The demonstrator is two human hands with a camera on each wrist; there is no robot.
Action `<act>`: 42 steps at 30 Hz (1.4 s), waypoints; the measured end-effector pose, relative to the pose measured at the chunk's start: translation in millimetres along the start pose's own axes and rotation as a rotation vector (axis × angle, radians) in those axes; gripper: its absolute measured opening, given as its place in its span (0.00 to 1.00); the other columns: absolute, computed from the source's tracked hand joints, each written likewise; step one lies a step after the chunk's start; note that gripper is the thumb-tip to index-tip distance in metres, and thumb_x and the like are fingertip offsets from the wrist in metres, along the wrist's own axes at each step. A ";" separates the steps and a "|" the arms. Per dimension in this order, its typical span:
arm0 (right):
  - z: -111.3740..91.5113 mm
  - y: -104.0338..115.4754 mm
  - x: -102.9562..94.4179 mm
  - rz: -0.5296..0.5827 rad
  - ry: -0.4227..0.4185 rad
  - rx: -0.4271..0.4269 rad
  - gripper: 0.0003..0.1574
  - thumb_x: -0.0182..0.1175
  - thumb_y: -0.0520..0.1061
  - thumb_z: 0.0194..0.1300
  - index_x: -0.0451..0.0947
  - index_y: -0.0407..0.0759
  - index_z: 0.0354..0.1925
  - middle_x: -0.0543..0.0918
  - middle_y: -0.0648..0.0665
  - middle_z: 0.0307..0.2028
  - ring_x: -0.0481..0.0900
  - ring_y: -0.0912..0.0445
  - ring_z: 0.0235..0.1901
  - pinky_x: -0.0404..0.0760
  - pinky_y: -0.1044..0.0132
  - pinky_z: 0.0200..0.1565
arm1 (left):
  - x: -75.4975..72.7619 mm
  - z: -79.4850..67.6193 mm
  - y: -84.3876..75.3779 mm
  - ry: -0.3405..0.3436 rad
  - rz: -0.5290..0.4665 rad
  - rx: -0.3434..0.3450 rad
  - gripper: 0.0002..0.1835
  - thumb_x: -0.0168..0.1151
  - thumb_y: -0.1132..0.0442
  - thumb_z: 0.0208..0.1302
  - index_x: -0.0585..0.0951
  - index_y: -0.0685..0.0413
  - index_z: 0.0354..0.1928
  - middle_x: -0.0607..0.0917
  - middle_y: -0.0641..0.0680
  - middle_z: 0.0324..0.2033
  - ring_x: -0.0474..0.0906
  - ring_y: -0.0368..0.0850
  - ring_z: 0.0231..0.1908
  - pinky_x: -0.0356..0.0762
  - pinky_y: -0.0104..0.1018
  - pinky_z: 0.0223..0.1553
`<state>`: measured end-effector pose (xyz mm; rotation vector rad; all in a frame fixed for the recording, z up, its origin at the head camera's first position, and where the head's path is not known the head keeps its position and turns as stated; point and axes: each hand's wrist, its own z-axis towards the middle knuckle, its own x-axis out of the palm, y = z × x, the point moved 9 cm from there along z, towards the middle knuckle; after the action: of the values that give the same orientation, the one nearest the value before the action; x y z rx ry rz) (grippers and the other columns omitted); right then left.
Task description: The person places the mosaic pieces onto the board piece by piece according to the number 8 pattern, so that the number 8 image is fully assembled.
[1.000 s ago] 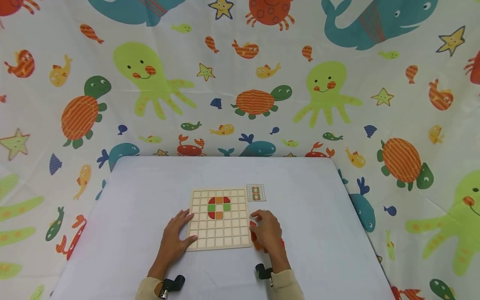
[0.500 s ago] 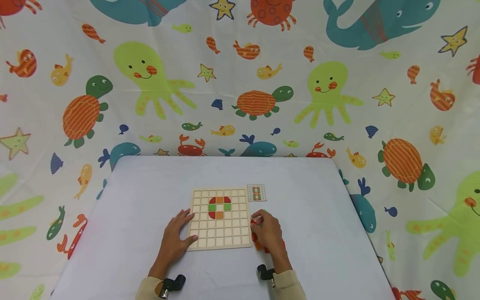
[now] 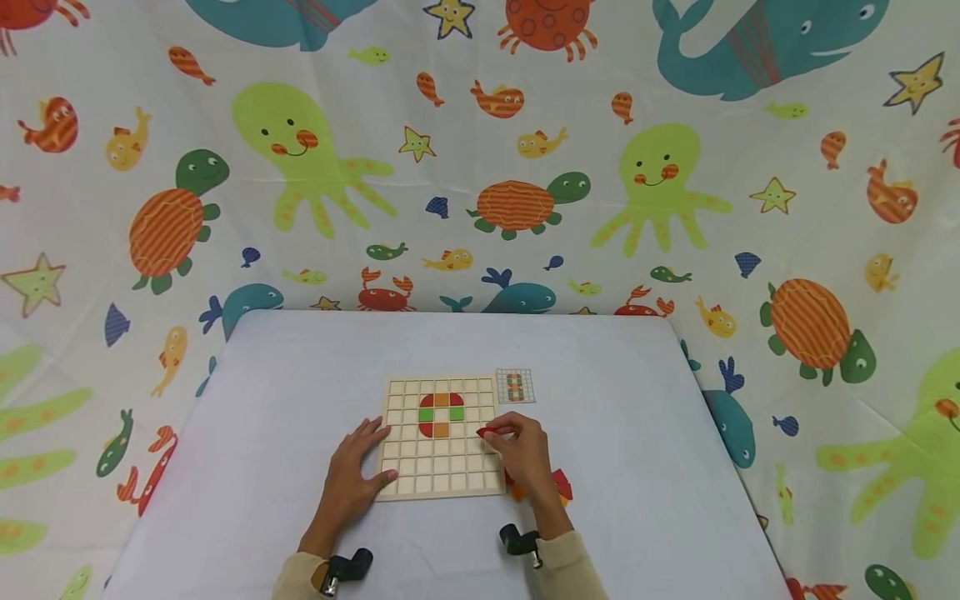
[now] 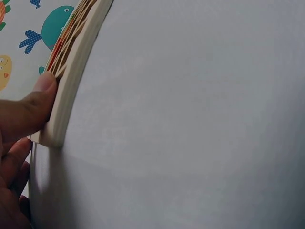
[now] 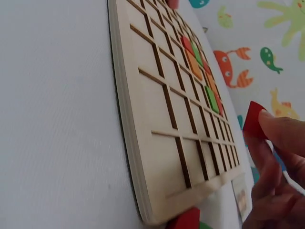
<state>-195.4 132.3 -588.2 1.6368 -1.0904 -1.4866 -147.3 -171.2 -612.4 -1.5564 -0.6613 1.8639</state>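
Observation:
A square wooden grid board (image 3: 416,483) lies on the table, with red, orange and green tiles (image 3: 441,400) set in its upper middle. My left hand (image 3: 352,467) rests at the board's left edge, fingers spread along it. Its thumb (image 4: 44,88) presses on the rim in the left wrist view. My right hand (image 3: 522,450) pinches a small red tile (image 5: 253,120) between thumb and fingers. In the head view that tile overlaps the board's right side. Loose red and orange tiles (image 3: 561,483) lie by the right wrist, partly hidden under it.
A small pattern card (image 3: 515,387) with a printed grid lies at the board's upper right corner. The white table (image 3: 637,417) reaches back to a cloth (image 3: 450,100) printed with sea animals. A black wrist camera (image 3: 519,540) sits on the right wrist.
My right hand has moved from the loose tiles up and left to the board's right edge, now with a red tile showing at its fingertips. The left hand stays put.

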 end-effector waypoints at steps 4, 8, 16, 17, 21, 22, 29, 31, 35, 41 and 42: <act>2.3 4.3 8.1 0.030 -0.016 0.000 0.04 0.76 0.42 0.64 0.90 0.49 0.38 0.89 0.47 0.34 0.77 0.55 0.29 0.73 0.69 0.28 | 0.3 -0.4 0.4 0.000 0.006 -0.006 0.42 0.83 0.61 0.52 0.78 0.54 0.71 0.74 0.61 0.76 0.62 0.67 0.79 0.54 0.72 0.77; 4.0 3.2 18.2 0.048 -0.019 0.042 0.05 0.76 0.42 0.64 0.89 0.49 0.37 0.87 0.47 0.32 0.79 0.55 0.31 0.75 0.69 0.29 | 0.6 -0.8 0.6 -0.006 0.020 0.001 0.42 0.83 0.61 0.52 0.78 0.54 0.71 0.74 0.61 0.76 0.63 0.67 0.79 0.56 0.71 0.76; 8.2 11.7 31.3 0.029 -0.007 -0.026 0.06 0.76 0.41 0.63 0.87 0.49 0.37 0.87 0.49 0.32 0.73 0.59 0.24 0.68 0.71 0.23 | -0.2 -0.9 0.4 -0.022 0.021 0.014 0.42 0.84 0.61 0.51 0.79 0.54 0.71 0.75 0.61 0.75 0.64 0.67 0.78 0.56 0.73 0.76; 8.4 12.9 31.6 0.030 -0.008 -0.040 0.06 0.76 0.41 0.64 0.87 0.50 0.37 0.87 0.48 0.32 0.72 0.59 0.24 0.68 0.71 0.23 | 0.1 -0.7 0.7 -0.020 0.020 0.012 0.42 0.84 0.61 0.52 0.79 0.54 0.71 0.75 0.61 0.75 0.63 0.67 0.78 0.56 0.73 0.76; 8.9 15.8 33.9 0.032 0.011 -0.082 0.06 0.74 0.43 0.67 0.86 0.52 0.40 0.86 0.48 0.32 0.72 0.60 0.24 0.70 0.71 0.24 | 0.9 0.1 1.9 -0.011 0.026 0.006 0.42 0.84 0.60 0.52 0.78 0.54 0.71 0.74 0.61 0.76 0.63 0.67 0.78 0.56 0.73 0.76; 8.7 16.6 34.4 0.038 0.021 -0.091 0.05 0.73 0.43 0.68 0.85 0.52 0.40 0.87 0.48 0.32 0.73 0.59 0.24 0.71 0.71 0.24 | 1.3 0.3 2.6 -0.008 0.027 0.002 0.42 0.84 0.60 0.52 0.78 0.53 0.71 0.74 0.61 0.76 0.63 0.66 0.79 0.56 0.73 0.76; 8.0 16.0 37.0 0.083 0.054 -0.110 0.04 0.73 0.41 0.67 0.87 0.47 0.40 0.90 0.47 0.33 0.80 0.58 0.24 0.78 0.71 0.27 | 2.2 1.2 3.9 0.003 0.022 -0.002 0.42 0.84 0.61 0.52 0.78 0.54 0.72 0.74 0.61 0.76 0.62 0.67 0.79 0.55 0.73 0.77; 8.5 14.7 37.0 0.046 0.037 -0.111 0.03 0.74 0.40 0.65 0.88 0.46 0.37 0.90 0.49 0.32 0.79 0.60 0.25 0.77 0.71 0.28 | 2.7 1.7 4.3 0.008 0.020 -0.005 0.42 0.84 0.61 0.52 0.78 0.54 0.72 0.74 0.61 0.76 0.62 0.67 0.79 0.55 0.73 0.77; 9.4 14.7 40.5 -0.053 0.004 -0.106 0.06 0.77 0.41 0.61 0.88 0.50 0.34 0.88 0.53 0.28 0.78 0.63 0.27 0.75 0.70 0.30 | 3.2 1.9 6.3 0.027 0.019 -0.027 0.43 0.84 0.61 0.52 0.78 0.53 0.72 0.73 0.60 0.77 0.61 0.66 0.80 0.54 0.72 0.77; 8.8 29.4 67.9 -0.173 0.071 -0.124 0.11 0.80 0.49 0.59 0.87 0.52 0.38 0.84 0.55 0.28 0.76 0.63 0.27 0.72 0.67 0.28 | 4.5 2.8 9.7 0.048 0.020 -0.043 0.43 0.83 0.59 0.53 0.77 0.53 0.73 0.72 0.60 0.78 0.60 0.65 0.80 0.54 0.72 0.78; 8.7 31.3 75.2 -0.205 0.086 -0.134 0.13 0.81 0.51 0.58 0.87 0.53 0.39 0.83 0.56 0.28 0.75 0.64 0.28 0.71 0.68 0.28 | 4.8 2.9 9.6 0.044 0.019 -0.040 0.43 0.83 0.59 0.53 0.77 0.53 0.73 0.73 0.60 0.77 0.60 0.65 0.80 0.54 0.72 0.78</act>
<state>-208.2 51.7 -594.3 1.7411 -0.7780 -1.5665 -152.1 -174.3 -622.0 -1.6299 -0.6703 1.8350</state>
